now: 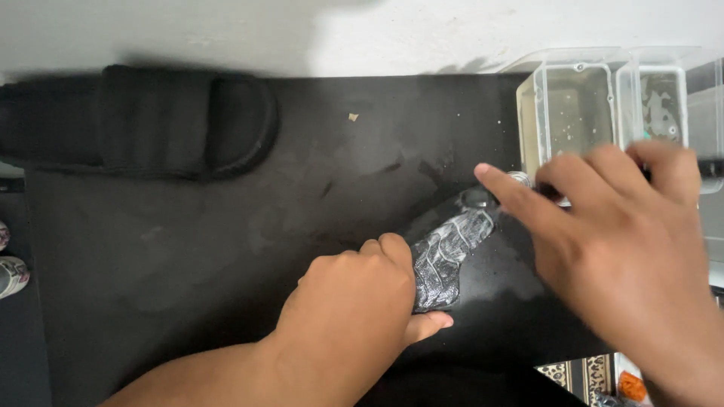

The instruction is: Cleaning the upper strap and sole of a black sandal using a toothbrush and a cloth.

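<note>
Fingers first: your left hand (354, 309) is curled down onto the near end of a dark, glossy piece with a silvery scale-like pattern (446, 260), knuckles up and thumb poking out to the right beneath it, so that end is pinned against the black mat (188, 256). Whether you are pinching the piece or only pressing on it, you cannot tell from this angle. Your right hand (626, 249) hovers just to the right, fingers loosely spread and blurred; the index finger stretches out leftward, its tip near the far end of the patterned piece, beside a small round dark part (477, 197). Contact there cannot be made out, and the hand closes on nothing that shows.

The patterned piece lies diagonally on the mat between your two hands, its lower end under your left fingers and its upper end pointing towards the clear containers.

Behind your right hand stand two clear plastic containers (569, 105) side by side at the mat's far right corner — the hand covers their near edges. A small tan crumb (352, 117) sits on the mat further back. Along the far left edge lies a black padded strap with a loop (151, 124), well apart from your hands. Beyond the mat runs a pale surface (226, 30) — and a patterned rug (581, 371) shows at lower right.
</note>
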